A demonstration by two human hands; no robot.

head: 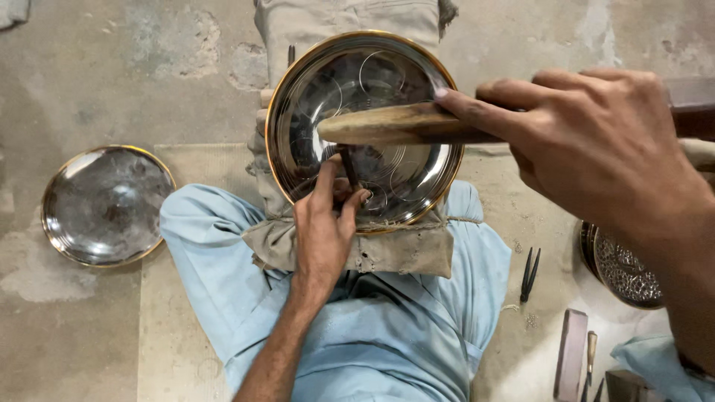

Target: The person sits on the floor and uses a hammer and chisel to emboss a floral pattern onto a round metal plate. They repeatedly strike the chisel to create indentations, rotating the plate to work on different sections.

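A shiny round metal plate (406, 71) with a gold rim and engraved circles rests on a beige cloth pad (387, 249) over my lap. My left hand (324, 231) pinches a thin dark chisel (348, 165) upright against the plate's lower inner face. My right hand (596, 145) grips a wooden mallet (387, 124), held level above the chisel's top, with my forefinger stretched along its shaft.
A second gold-rimmed plate (104, 205) lies on the concrete floor at left. At right lie a dark pair of dividers (529, 274), an ornately engraved plate (625, 272), a flat stone block (570, 365), more small tools and a blue cloth.
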